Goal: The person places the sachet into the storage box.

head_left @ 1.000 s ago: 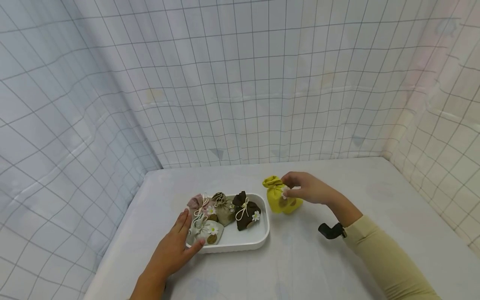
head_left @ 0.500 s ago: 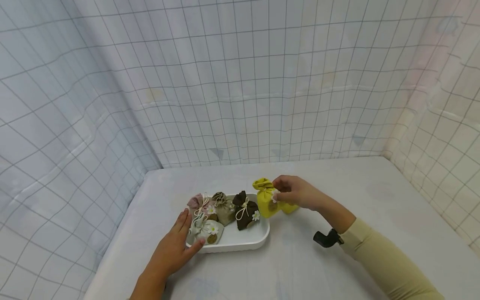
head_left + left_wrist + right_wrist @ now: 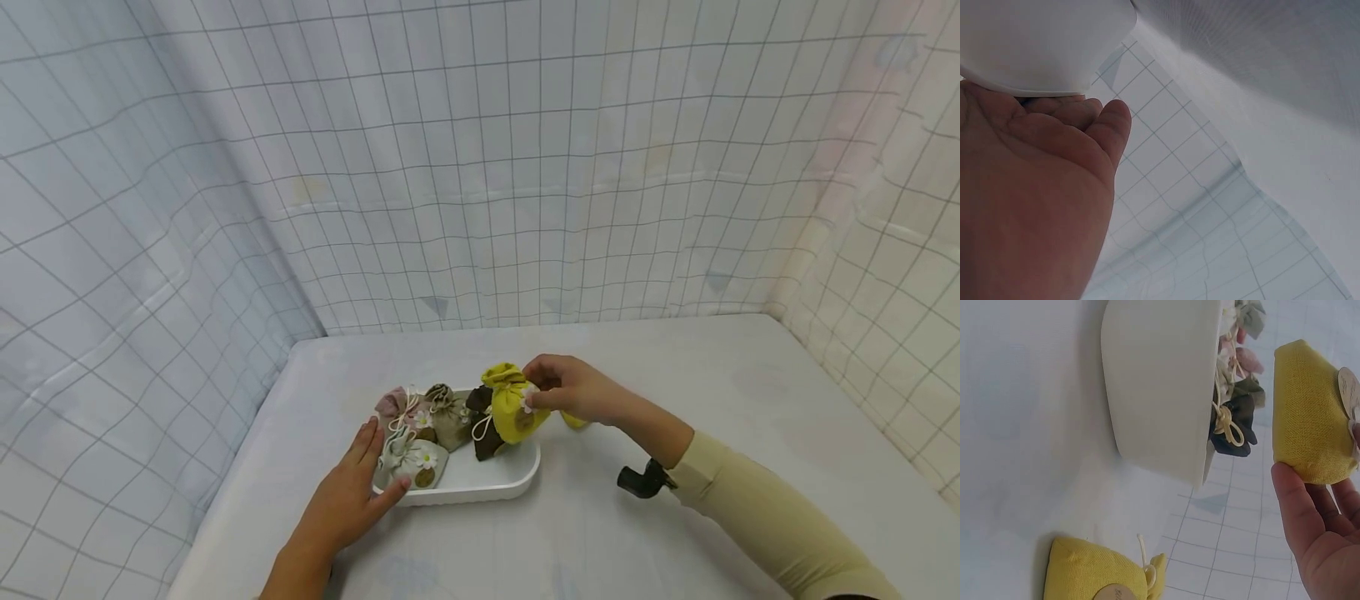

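Observation:
My right hand (image 3: 581, 390) pinches a yellow drawstring sachet (image 3: 512, 417), with a white flower and round tag, over the right end of a white tray (image 3: 480, 483). In the right wrist view that sachet hangs clear above the rim level, fingertips at its side. Inside the tray lie a dark brown sachet (image 3: 484, 443), partly hidden behind the yellow one, an olive sachet (image 3: 448, 427), a pink one (image 3: 390, 406) and a pale grey-green one (image 3: 405, 468). My left hand (image 3: 337, 504) rests along the tray's left end, fingers extended and thumb at the front rim.
A second yellow sachet (image 3: 1088, 569) lies on the white-covered table (image 3: 600, 533) right of the tray, mostly hidden by my right hand in the head view. A black wrist-camera mount (image 3: 641, 481) sticks out below my right wrist. Grid-patterned curtains (image 3: 495, 208) enclose the table.
My right hand has carried the yellow sachet leftward, from beside the tray to over its right end, now overlapping the dark brown sachet. The left hand and tray have stayed put.

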Available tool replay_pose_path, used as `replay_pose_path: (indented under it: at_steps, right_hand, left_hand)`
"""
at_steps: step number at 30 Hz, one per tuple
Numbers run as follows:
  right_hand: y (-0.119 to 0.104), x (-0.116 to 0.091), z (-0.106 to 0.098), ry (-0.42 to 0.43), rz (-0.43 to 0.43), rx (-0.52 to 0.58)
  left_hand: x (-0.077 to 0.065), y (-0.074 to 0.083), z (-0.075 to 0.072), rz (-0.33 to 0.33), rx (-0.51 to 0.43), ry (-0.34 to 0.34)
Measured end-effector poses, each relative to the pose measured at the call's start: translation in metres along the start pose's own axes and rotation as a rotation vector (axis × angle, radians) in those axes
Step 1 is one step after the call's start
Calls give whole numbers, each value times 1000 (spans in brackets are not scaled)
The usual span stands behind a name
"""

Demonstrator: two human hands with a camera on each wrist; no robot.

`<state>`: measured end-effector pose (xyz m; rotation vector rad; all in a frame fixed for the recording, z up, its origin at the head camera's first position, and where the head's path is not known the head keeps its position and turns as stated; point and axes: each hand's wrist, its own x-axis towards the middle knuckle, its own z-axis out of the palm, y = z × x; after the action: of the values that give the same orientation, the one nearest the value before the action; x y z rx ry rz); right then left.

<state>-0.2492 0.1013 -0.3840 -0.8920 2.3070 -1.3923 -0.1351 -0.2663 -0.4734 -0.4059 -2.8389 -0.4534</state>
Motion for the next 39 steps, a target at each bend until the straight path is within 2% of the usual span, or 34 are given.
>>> replay_pose_path:
  at_steps: [14,22,32,39]
  right_hand:
    - [-7,17,26,-87,-31,-126]
    - [-4,31,44,-141,11,-139]
    - [-8,43,65,-175,-10,-160]
    - [-10,47,79,-158,-81,-314]
  left_hand:
    - [0,-1,0,-3,-4,-7]
    - [1,-1,0,-5,3,-9]
    - [1,-3,1,-12,2,-16]
    - [1,0,-1,-6,-5,-14]
